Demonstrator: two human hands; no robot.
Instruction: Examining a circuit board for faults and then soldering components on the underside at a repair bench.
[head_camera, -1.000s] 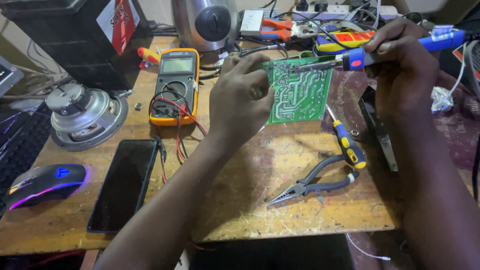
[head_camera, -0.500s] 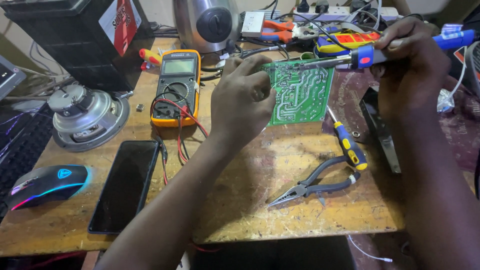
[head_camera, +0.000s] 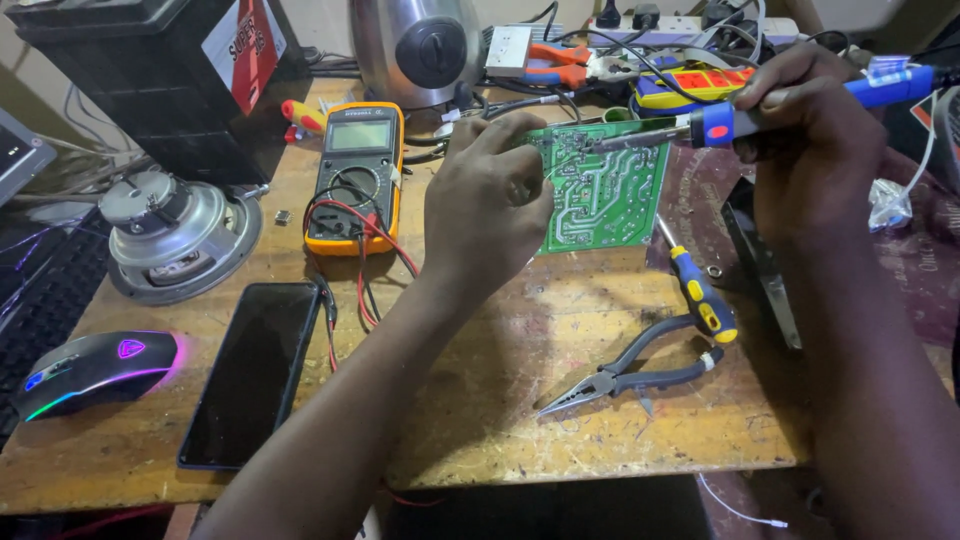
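Left hand: the left hand (head_camera: 490, 205) is curled around the left edge of the green printed circuit board (head_camera: 600, 195), fingers closed on it, holding it tilted up off the wooden table (head_camera: 520, 400).
Right hand: the right hand (head_camera: 815, 150) is wrapped tight around the blue-handled soldering iron (head_camera: 745, 117); the metal tip reaches left onto the upper part of the board.
Board position: far centre of the table, between the two hands, copper-trace side facing the camera.
Hidden: the board's left edge is covered by the left hand; its component side cannot be seen. The iron's rear end is cut off at the right frame edge. Whether the tip actually touches the board cannot be told.
Cut off: a black keyboard (head_camera: 40, 300) at the left edge shows only in part.
Count, meters: one yellow digital multimeter (head_camera: 357, 175) with red and black leads, left of the board.
Count, hand tools: one yellow-and-blue screwdriver (head_camera: 700, 290) and one pair of dark long-nose pliers (head_camera: 625, 378), near right of the board.
Count, other: one black smartphone (head_camera: 252, 372), one lit computer mouse (head_camera: 95, 370), one bare loudspeaker driver (head_camera: 175, 235), all on the left.
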